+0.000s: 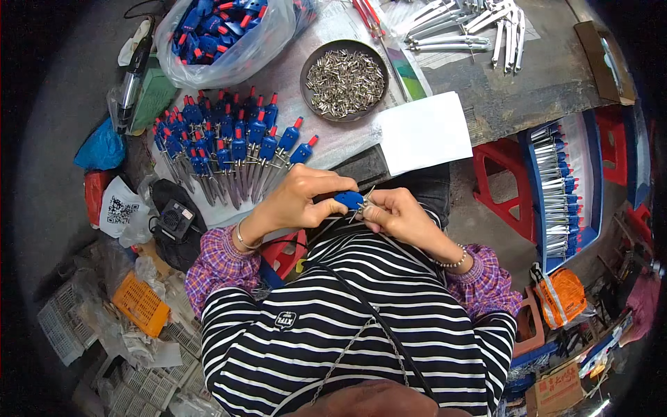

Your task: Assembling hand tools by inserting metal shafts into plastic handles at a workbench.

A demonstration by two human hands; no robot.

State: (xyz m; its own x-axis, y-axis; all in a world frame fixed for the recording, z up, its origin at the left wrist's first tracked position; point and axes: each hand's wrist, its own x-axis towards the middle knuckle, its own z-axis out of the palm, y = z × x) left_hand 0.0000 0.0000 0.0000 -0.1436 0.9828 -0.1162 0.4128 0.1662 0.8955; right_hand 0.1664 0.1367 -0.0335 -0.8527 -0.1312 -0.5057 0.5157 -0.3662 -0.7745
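Observation:
Close in front of my body, my left hand (314,197) pinches a blue plastic piece (349,200) between thumb and fingers. Thin metal rods (366,197) stick out of its right end. Fingers of my right hand (394,214) are closed on that end, by the rods; what exactly they grip is partly hidden. Beyond my left hand, a batch of blue tools with red tips and metal legs (238,147) lies fanned out on the table. A dark round bowl (306,99) of small metal pins (345,80) stands farther away.
A clear plastic bag (273,50) of blue and red parts sits far left. White paper (425,132) lies right of the bowl, with silver metal arms (445,31) behind. At right, a blue tray (590,233) holds rows of similar tools beside a red stool (506,184).

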